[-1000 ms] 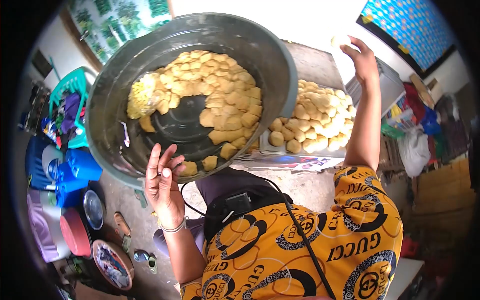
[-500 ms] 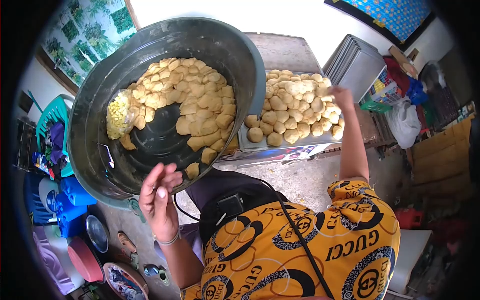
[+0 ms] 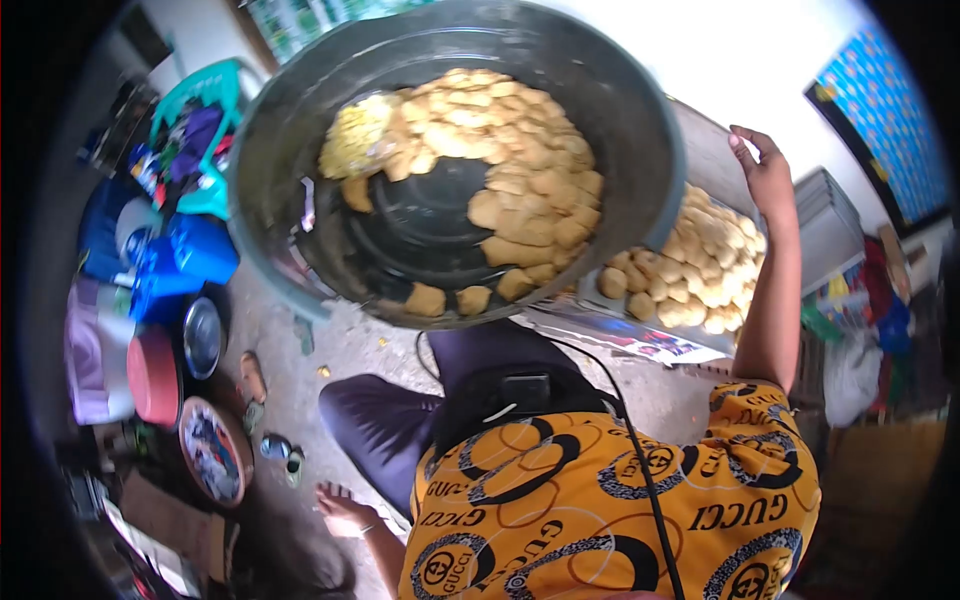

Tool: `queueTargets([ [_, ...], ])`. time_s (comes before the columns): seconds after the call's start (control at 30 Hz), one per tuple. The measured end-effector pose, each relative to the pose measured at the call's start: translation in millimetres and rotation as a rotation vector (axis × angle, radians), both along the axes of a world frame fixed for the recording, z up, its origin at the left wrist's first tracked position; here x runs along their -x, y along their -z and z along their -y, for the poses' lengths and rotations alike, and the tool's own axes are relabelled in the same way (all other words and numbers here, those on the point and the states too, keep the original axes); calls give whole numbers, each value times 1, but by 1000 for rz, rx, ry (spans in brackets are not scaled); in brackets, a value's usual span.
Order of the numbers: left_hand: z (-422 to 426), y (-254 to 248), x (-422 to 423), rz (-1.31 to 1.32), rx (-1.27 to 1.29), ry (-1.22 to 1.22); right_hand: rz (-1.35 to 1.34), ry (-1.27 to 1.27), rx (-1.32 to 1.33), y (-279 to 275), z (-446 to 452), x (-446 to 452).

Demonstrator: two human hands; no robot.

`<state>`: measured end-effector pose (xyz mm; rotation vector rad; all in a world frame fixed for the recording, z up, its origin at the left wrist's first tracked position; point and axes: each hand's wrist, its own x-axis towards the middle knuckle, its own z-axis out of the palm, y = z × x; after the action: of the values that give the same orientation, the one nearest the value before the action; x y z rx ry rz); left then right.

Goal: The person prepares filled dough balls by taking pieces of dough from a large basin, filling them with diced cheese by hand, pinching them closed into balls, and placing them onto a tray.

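Observation:
My left hand [image 3: 345, 510] hangs low beside my bent knee, empty, its fingers spread above the floor. Up at the right, my right hand [image 3: 762, 170] is raised over the far side of the dough balls [image 3: 690, 265], touching none of them. Its fingers curve loosely, with the thumb apart and nothing visible between them. Those round balls are heaped on a metal tray [image 3: 607, 300]. In front of me stands a big dark green tub [image 3: 265, 190]. Inside it lie many flattened dough pieces [image 3: 540, 200] and a clear bag of yellow bits [image 3: 357, 138].
The tray sits on a table [image 3: 710, 150] partly behind the tub. Grey stacked trays [image 3: 832, 222] lean by the wall. At left are a teal chair [image 3: 215, 190] with clothes, blue containers [image 3: 205, 250], a pink basin [image 3: 153, 375] and a laundry basin [image 3: 240, 485].
My left hand has dropped from the tub's near rim to beside my knee. My right hand has lifted off the dough balls. The view has shifted, so the tub appears further right and higher.

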<state>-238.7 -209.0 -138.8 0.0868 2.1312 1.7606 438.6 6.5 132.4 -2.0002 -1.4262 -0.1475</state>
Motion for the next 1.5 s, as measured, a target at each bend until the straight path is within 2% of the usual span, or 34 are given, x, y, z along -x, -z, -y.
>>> queueTargets([
  [0.03,45,52,22,-530,633,141,34,-39,5,-6,-18,20],
  [0.07,79,108,24,-1029,611,139,87,-102,-6,-2,-35,33],
  [0.1,103,112,1,-862,547,245,145,-164,-20,5,-52,42],
  [0.17,124,120,-52,-505,642,260,267,-267,15,22,-83,52],
  [0.2,129,121,-74,-401,701,254,197,-292,78,37,-99,47],
  [0.27,131,120,-100,-329,771,248,299,-200,223,50,-118,42],
  [0.37,127,114,-114,-291,817,230,216,-189,371,41,-136,34],
  [0.47,122,112,-120,-264,835,221,138,-172,398,40,-142,26],
  [0.57,118,111,-120,-250,847,219,214,-88,454,42,-142,27],
  [0.67,116,109,-119,-233,858,229,158,-64,529,39,-142,28],
  [0.77,115,100,-118,-196,871,228,267,-18,546,43,-148,27],
  [1.07,102,81,-104,-155,889,286,235,-14,544,31,-139,48],
  [1.27,102,93,-96,-180,879,322,256,59,548,37,-140,44],
  [1.4,108,110,-91,-229,848,325,324,12,465,49,-145,23],
  [1.5,117,109,-90,-249,837,321,357,95,522,36,-137,49],
])
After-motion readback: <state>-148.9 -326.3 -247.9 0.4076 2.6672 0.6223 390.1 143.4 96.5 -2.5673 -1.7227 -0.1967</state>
